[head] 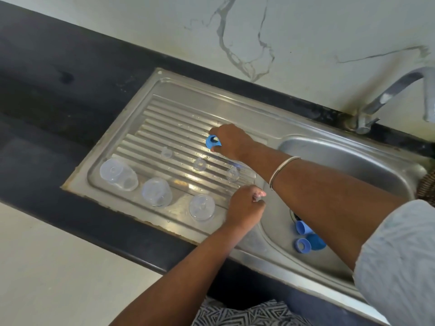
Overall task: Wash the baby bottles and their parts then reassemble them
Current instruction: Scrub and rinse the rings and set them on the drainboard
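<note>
Currently my right hand [231,141] sits at the centre of the frame over the ribbed drainboard [164,114], fingers curled round a blue collar ring [213,141] that it is setting on, or lifting from, the ridges; which of the two I cannot judge. My left hand [244,205] hovers lower centre at the lip between drainboard and sink basin [353,165], fingers loosely curled; it may pinch something small and clear at the fingertips, but the view is too poor to confirm. Three clear bottles [118,174] stand mouth-down along the lower left of the drainboard, with three clear silicone teats [200,164] in a row above them. More blue parts [306,241] lie in the basin at lower right, near the drain. Assessment: the ring looks light, rigid and wet, so likely slippery; it is best gripped across its outer rim. The teats look soft and will deform, so I would hold them by the base flange. The bottles look light and tippable, so I would grasp them round the body.
</note>
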The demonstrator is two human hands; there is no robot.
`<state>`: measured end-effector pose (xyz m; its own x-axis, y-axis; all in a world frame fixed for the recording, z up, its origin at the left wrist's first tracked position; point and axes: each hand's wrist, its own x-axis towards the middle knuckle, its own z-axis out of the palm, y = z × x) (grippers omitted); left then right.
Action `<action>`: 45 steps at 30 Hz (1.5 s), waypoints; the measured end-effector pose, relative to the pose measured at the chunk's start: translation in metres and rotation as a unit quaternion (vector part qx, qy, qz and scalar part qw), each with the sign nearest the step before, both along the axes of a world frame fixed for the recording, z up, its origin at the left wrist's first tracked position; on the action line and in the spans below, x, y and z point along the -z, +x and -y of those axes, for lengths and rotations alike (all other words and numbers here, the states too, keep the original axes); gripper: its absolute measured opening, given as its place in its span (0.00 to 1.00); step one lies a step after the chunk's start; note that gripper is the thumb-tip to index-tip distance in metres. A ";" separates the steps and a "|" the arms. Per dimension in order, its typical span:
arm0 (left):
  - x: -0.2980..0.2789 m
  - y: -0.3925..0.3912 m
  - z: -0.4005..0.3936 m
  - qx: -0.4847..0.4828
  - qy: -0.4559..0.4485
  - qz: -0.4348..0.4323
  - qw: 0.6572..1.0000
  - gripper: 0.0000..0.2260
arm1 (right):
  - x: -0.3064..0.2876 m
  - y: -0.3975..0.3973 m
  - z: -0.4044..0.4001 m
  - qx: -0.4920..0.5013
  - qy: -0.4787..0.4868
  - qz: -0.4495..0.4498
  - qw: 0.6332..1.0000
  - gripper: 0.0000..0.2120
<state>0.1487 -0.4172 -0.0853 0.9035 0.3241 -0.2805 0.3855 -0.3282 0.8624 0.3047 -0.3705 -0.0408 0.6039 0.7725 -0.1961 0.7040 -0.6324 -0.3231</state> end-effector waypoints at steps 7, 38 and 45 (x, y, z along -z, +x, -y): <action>-0.005 0.006 0.006 -0.001 0.029 -0.014 0.999 0.09 | -0.009 -0.022 0.051 0.135 0.222 -0.002 0.966 0.18; 0.008 0.020 0.127 0.137 0.264 -0.136 0.945 0.08 | 0.113 -0.074 0.339 -0.142 -0.207 0.005 0.968 0.15; 0.005 0.023 0.138 0.102 0.239 -0.174 0.950 0.07 | 0.123 -0.080 0.343 -0.127 -0.205 -0.013 0.970 0.10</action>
